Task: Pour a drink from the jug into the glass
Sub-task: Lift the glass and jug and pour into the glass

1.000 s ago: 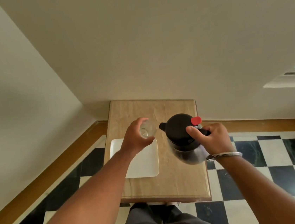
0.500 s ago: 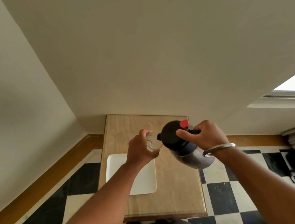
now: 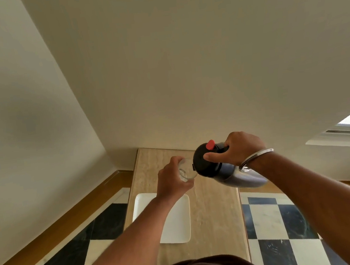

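Right hand is wrapping the jug's handle, fingers curled over it, thumb pressing on the black lid just under the red button. Grip is closed tight on the jug. The jug is tilting hard toward the left, nearly on its side, with the steel body trailing back toward the wrist and the spout end pointing at the glass. A metal bangle is sitting on the right wrist, touching the jug body.

Left hand is cupping the glass from the near-left side, fingers curled around its wall and thumb over the top edge, so that grip is pinching the glass. The glass is clear, held up above the desk, its mouth just beside the jug's spout, touching or nearly so; can't tell which. Contents of the glass: can't tell, too small and too glary. No stream is showing at the spout. The jug's inside is hidden by the lid.

Both forearms are reaching forward from the bottom of the view and converging over the far half of the desk. A white square plate is lying flat on the desk under the left forearm, nothing on the part that shows. The desk is standing against a pale wall, with checkered floor tiles on either side.
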### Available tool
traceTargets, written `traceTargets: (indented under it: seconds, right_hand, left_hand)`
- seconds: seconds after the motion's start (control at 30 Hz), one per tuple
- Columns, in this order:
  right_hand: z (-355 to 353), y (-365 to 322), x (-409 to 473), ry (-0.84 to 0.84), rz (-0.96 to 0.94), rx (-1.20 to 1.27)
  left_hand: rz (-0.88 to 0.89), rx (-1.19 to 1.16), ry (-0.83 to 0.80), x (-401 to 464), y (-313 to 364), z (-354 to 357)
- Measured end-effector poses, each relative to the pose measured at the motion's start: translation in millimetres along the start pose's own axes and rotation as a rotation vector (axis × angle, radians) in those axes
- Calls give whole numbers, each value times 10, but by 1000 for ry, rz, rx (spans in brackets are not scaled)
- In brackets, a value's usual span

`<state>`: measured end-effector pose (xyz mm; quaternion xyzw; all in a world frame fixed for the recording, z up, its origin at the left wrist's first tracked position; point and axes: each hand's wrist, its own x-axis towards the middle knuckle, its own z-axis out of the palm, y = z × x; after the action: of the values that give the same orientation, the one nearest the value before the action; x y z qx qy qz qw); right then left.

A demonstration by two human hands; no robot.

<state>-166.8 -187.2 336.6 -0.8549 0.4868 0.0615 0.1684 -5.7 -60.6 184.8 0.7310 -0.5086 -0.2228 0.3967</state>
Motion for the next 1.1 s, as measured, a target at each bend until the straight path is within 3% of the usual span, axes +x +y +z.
traceTargets:
  seconds: [0.77, 1.1]
  right_hand:
    - [-584, -464, 141, 52, -214, -348]
    - [-822, -595, 118, -4, -235, -429]
  left_hand:
    - [-64, 64, 58, 25, 312, -106]
    - [-13, 37, 59, 70, 473, -45]
